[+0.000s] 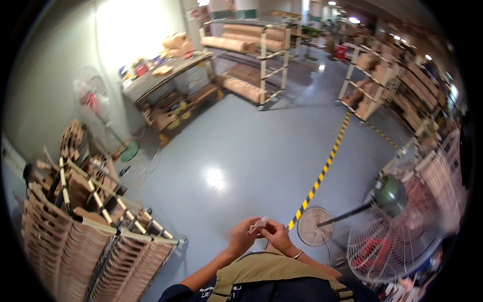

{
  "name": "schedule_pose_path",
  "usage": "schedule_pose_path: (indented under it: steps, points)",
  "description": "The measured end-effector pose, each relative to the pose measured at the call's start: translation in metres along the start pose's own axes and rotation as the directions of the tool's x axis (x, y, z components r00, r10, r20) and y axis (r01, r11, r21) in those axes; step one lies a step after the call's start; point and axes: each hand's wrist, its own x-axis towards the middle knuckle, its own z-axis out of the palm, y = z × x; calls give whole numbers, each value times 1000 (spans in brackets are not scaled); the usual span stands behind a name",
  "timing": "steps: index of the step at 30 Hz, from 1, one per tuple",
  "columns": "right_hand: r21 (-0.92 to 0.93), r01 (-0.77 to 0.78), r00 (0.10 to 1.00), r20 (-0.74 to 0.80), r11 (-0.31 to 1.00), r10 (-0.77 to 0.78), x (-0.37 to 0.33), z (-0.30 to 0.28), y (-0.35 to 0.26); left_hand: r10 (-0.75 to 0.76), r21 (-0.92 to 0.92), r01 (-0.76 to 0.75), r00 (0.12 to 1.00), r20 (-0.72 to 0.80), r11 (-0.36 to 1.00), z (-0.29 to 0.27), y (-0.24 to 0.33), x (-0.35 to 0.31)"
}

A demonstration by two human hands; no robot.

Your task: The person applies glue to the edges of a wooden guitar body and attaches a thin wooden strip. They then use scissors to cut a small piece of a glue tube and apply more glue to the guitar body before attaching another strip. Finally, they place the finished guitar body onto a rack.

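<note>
Close in front of my body, both hands meet around a small crumpled white piece (258, 224), perhaps paper or thin cloth; its kind is too small to tell. My left hand (243, 235) has its fingers closed on the piece from the left side. From the right, my right hand (276, 235) pinches at its lower edge, fingertips touching the left hand's. A light band circles the right wrist. Part of the white piece is hidden between the fingers.
A large fan (395, 236) stands close on my right, its round base (315, 226) beside yellow-black floor tape (322, 173). At left is a rack (95, 246) of brown slatted sheets. Farther off are a workbench (166, 75), another fan (90, 95) and a rack of rolls (246, 88).
</note>
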Motion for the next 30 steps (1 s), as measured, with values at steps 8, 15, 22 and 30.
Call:
schedule_pose_path:
  steps: [8,15,22,30]
  points:
    - [-81,1,996,85,997,6,175,-35,0,12,-6,-13,979,-202,1000,-17,-61,119]
    - [-213,50,996,82,976,-34,354,-62,-62,-229,25,252,912,-340,967,-64,-85,270]
    - [-304,49,968,250,951,30,513,-63,-59,-516,-249,456,694,-501,855,-101,-183,304]
    - [-411,21,916,372,911,147,664,11,-31,-615,-301,539,644,-454,787,-161,-317,365]
